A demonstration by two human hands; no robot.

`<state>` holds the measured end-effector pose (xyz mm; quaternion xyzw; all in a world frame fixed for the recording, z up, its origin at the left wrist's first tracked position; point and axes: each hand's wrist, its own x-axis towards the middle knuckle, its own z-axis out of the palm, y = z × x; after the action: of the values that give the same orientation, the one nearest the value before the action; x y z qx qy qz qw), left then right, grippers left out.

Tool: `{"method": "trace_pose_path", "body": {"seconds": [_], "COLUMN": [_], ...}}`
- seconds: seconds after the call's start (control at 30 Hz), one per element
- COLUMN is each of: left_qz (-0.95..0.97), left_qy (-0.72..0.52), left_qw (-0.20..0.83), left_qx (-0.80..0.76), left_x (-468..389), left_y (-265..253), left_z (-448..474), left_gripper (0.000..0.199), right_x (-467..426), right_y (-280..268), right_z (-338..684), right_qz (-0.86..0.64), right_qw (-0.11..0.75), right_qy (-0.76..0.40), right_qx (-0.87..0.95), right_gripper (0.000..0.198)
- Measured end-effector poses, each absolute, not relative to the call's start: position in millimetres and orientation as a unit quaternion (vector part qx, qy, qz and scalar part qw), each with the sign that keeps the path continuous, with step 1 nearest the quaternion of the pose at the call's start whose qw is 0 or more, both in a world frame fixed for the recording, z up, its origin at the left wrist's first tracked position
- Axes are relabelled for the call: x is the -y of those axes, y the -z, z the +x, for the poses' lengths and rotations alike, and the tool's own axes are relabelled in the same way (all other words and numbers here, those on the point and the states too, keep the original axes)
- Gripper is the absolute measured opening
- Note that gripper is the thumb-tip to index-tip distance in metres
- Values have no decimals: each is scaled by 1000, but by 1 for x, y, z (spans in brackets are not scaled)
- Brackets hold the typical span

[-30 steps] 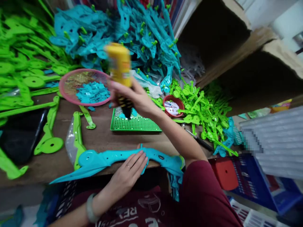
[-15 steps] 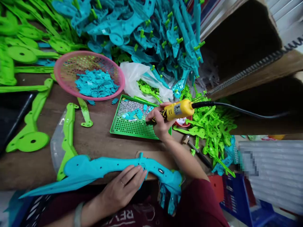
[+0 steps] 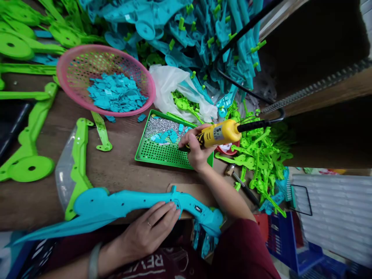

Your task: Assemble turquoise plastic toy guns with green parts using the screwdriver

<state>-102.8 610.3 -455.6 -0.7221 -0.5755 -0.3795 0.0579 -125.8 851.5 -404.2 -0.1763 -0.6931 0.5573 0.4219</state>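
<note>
Yellow power tool (image 3: 223,132) (black-patterned grip (image 3: 200,139)), turquoise part (image 3: 132,199), pink basket (image 3: 151,90), green tray (image 3: 162,159)

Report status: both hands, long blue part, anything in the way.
Left hand on long blue part. Right hand gripping yellow corded tool by green tray. Blue part partly overhanging bench; lime part overlapped by its broad end.
</note>
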Motion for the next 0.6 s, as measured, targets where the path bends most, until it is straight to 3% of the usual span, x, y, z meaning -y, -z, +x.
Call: {"method": "trace_pose_path", "body": {"seconds": [0.17, 0.3, 0.6], "left_qz": [-704, -703, -701], "left_qy": [376, 333, 359], "left_qw": [113, 131, 118], "left_qx": [592, 614, 605], "left_x": [-607, -603, -600], "left_y": [451, 446, 457], "left_z": [-107, -111, -107], "left_gripper": [33, 31, 35], "right_x": [-824, -786, -755], "right_y": [359, 329, 358], "right_z": [-104, -68, -49], "right_qz": [-116, -92, -117], "right_qw": [463, 381, 346], "right_qy": [-570, -595, -620], "right_qx": [669, 702, 694], "right_gripper": [20, 20, 29]}}
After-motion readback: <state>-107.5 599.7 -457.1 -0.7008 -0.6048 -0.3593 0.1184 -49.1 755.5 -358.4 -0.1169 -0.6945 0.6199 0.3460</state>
